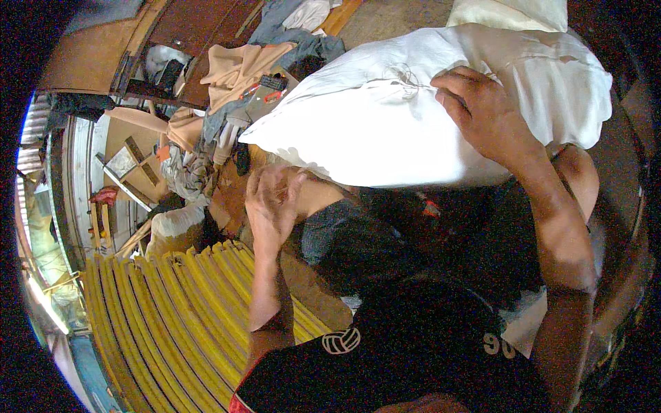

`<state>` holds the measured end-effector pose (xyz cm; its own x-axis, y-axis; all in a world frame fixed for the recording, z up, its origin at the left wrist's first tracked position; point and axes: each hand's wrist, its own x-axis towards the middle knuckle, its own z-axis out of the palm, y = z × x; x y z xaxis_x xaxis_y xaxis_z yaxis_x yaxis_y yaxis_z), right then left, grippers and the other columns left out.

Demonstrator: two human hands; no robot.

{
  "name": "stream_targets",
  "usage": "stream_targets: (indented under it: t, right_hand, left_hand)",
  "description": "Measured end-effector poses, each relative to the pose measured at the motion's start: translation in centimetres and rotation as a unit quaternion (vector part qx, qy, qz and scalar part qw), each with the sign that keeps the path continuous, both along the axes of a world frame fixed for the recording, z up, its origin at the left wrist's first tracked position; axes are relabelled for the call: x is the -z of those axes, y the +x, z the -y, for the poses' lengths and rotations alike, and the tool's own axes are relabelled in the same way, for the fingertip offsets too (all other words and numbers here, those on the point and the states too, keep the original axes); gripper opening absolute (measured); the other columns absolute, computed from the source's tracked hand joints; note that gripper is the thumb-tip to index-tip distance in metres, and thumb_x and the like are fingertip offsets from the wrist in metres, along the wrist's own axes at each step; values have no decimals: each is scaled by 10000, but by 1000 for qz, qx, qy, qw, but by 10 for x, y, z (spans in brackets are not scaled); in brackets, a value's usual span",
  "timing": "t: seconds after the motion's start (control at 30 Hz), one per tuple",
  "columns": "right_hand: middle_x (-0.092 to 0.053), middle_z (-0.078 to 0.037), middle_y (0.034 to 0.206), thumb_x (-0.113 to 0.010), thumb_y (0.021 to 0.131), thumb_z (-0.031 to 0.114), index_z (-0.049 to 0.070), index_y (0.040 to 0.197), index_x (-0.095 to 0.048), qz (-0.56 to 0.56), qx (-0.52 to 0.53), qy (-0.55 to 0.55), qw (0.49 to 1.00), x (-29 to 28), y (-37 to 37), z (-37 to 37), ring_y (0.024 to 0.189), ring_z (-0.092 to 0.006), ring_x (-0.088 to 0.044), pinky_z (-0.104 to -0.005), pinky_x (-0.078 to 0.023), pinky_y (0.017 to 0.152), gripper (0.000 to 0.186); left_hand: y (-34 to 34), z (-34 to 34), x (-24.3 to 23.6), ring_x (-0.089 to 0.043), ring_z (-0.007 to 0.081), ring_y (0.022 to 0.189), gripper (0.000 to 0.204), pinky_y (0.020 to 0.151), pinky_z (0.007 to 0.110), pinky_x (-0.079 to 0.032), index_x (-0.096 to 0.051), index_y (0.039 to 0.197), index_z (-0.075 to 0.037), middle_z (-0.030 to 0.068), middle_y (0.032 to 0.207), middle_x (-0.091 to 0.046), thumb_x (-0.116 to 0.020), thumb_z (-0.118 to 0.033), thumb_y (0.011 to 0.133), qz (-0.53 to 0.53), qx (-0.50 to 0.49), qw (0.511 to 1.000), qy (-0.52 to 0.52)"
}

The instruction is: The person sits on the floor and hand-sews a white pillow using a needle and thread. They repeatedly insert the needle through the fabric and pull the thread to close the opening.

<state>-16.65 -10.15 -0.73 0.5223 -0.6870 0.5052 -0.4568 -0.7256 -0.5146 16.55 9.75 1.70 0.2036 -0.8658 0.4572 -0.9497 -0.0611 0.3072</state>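
A plump white stuffed pillow (365, 131) lies across my lap, its cloth gathered and puckered at a seam (406, 81) near its middle. My right hand (485, 117) rests on top of it beside that seam, fingers curled and closed on the cloth. Off the pillow's lower left edge, my left hand (274, 199) is raised with its fingers bent together. Whatever those fingers hold, if anything, is too small to make out.
At the lower left stands a yellow ribbed surface (165, 310). A peach cloth (237, 72), crumpled garments and small tools lie beyond my left hand. Another white pillow (513, 12) sits at the far side. Wooden frame pieces (127, 165) lean at the left.
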Motion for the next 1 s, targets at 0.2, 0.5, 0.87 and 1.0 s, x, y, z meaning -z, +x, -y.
stream_targets:
  t: [0.2, 0.5, 0.87, 1.0]
  right_hand:
    - [-691, -162, 1055, -607, 962, 207, 40, 1035, -693, -13, 10, 13, 1000, 7, 3, -2, 990, -375, -665, -455, -533, 908, 202]
    - [-674, -164, 1069, -612, 973, 173, 31, 1086, -657, -6, -25, -16, 1000, 3, -6, -1, 1015, -368, -648, -440, -517, 908, 186]
    - [-677, -170, 1071, -614, 964, 181, 0, 1049, -663, -36, -25, -22, 999, 2, -12, -5, 1026, -377, -637, -446, -501, 939, 207]
    - [-673, -169, 1072, -607, 967, 185, -3, 1042, -661, -53, -36, 10, 998, -4, -14, -8, 1039, -373, -630, -445, -495, 951, 210]
  left_hand:
    - [-20, 29, 11, -651, 351, 967, 375, 839, 439, -547, -704, 1126, -43, 172, 1088, -673, -825, -168, 794, 117, 3, 992, 37]
    - [34, -29, -15, -676, 298, 923, 312, 862, 379, -538, -754, 1079, -45, 137, 1019, -695, -751, 24, 775, -147, -2, 989, 21]
    - [139, -126, -77, -472, 72, 652, 226, 612, 242, -381, -674, 817, -48, -16, 746, -589, -669, -188, 994, -415, -149, 885, -152]
    - [179, -155, -62, -477, 80, 657, 187, 629, 253, -404, -680, 812, -36, -25, 736, -572, -682, -138, 969, -263, -183, 941, -108]
